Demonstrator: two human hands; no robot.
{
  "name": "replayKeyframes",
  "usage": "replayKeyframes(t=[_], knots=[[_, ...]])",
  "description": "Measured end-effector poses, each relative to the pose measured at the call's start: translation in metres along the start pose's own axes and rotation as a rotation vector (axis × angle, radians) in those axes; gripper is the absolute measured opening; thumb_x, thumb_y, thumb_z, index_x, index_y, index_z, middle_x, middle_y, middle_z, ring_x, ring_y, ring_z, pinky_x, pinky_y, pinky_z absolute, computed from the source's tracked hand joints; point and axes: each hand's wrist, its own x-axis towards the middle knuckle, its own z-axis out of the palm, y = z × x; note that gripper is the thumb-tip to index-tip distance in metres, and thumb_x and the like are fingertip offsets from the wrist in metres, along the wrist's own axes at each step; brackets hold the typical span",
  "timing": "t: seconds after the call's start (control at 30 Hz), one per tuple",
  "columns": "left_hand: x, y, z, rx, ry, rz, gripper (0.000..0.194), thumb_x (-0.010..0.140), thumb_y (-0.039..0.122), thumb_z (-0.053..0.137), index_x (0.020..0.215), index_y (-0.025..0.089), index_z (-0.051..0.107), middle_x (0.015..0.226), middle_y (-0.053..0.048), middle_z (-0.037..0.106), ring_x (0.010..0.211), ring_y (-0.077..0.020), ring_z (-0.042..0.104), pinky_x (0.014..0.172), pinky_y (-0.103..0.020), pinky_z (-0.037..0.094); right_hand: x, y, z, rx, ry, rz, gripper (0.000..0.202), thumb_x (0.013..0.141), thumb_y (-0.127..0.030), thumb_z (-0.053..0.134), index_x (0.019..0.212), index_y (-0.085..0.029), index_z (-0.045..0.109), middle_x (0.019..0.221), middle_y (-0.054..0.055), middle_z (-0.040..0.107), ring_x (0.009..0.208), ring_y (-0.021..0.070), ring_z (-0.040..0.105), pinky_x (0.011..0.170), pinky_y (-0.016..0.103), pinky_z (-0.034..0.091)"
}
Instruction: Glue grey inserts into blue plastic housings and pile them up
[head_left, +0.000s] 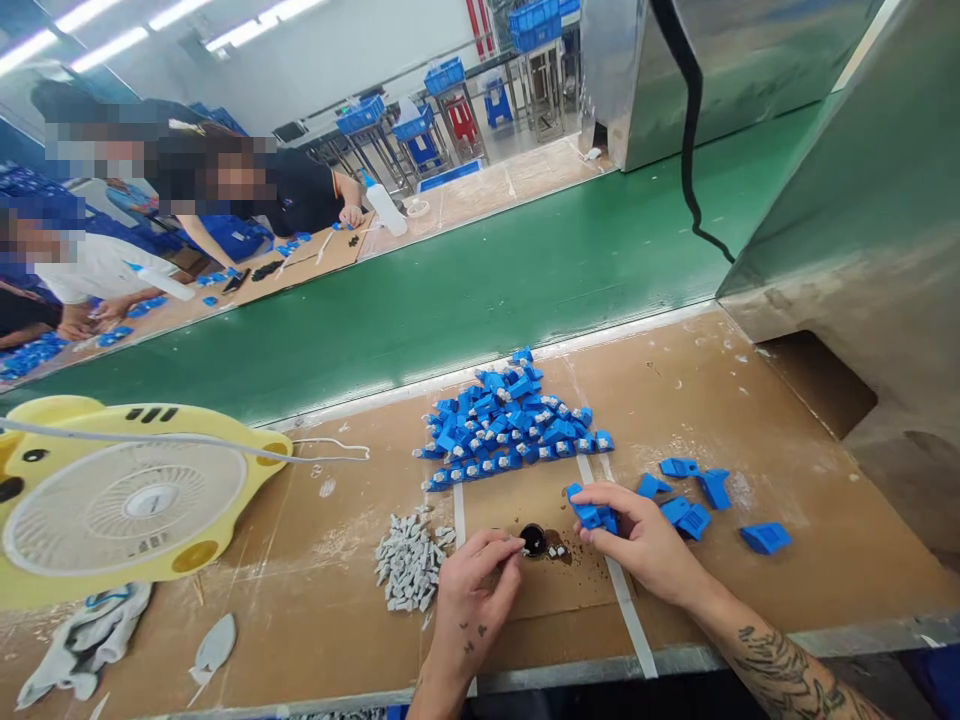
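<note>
My right hand (pixel 637 535) grips blue plastic parts (pixel 592 510) between thumb and fingers, to the right of a small round black cup (pixel 533 541) of dark liquid. At the cup's left rim, my left hand (pixel 480 580) is pinched closed; whatever sits between its fingertips is too small to make out. Small white bits (pixel 557 551) lie in a dark wet spot beside the cup. A heap of small grey pieces (pixel 409 562) lies just left of my left hand. Beyond both hands is a pile of blue parts with pale tips (pixel 506 415).
Several loose blue parts (pixel 686 517) lie right of my right hand. A yellow fan (pixel 247 480) and a grey glove (pixel 90 640) occupy the left side. Past the cardboard-covered table (pixel 787 440) runs a green belt (pixel 450 310); co-workers sit across it. A metal housing (pixel 847 270) stands right.
</note>
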Motion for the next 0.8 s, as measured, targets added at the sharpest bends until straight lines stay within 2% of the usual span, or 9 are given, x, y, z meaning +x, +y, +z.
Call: replayKeyframes(t=[0.17,0.33,0.53,0.67,0.8], knots=[[0.001,-0.003,-0.003,0.019,-0.066,0.028,0.022,0.099,0.022,0.055,0.087,0.022,0.073,0.077,-0.003,0.077,0.067,-0.016,0.075,0.064,-0.021,0.061,0.001,0.004,0.001,0.024,0.024,-0.007,0.027,0.075,-0.029,0.07,0.099,-0.022,0.079,0.105,0.01,0.074,0.098,0.0272,0.069,0.095,0.045,0.055],[-0.001,-0.007,-0.009,0.038,-0.132,0.059,0.022,0.101,0.021,0.054,0.093,0.022,0.074,0.081,-0.003,0.078,0.07,-0.0157,0.076,0.066,-0.02,0.061,0.002,0.005,0.0,0.017,0.026,0.002,0.027,0.074,-0.029,0.07,0.098,-0.022,0.079,0.104,0.009,0.075,0.093,0.0261,0.069,0.092,0.043,0.056],[-0.037,-0.015,-0.021,0.19,-0.192,0.152,0.023,0.103,0.019,0.051,0.102,0.023,0.074,0.085,-0.005,0.078,0.073,-0.016,0.077,0.069,-0.02,0.062,0.002,0.004,-0.002,-0.005,0.015,-0.016,0.025,0.074,-0.027,0.071,0.098,-0.023,0.079,0.104,0.008,0.076,0.094,0.026,0.069,0.092,0.043,0.055],[-0.055,-0.005,-0.026,0.31,-0.258,0.207,0.03,0.103,0.014,0.042,0.105,0.022,0.071,0.085,-0.007,0.075,0.073,-0.0161,0.075,0.068,-0.021,0.062,0.002,0.004,-0.002,-0.027,0.002,-0.016,0.025,0.075,-0.028,0.07,0.098,-0.023,0.079,0.103,0.008,0.076,0.093,0.0256,0.069,0.09,0.041,0.056],[-0.048,0.007,-0.022,0.303,-0.279,0.254,0.032,0.103,0.011,0.037,0.098,0.02,0.068,0.08,-0.007,0.073,0.067,-0.0162,0.072,0.063,-0.022,0.061,0.003,0.003,-0.002,-0.059,0.0,-0.011,0.026,0.074,-0.03,0.07,0.097,-0.023,0.078,0.102,0.007,0.076,0.093,0.0258,0.069,0.091,0.042,0.055]])
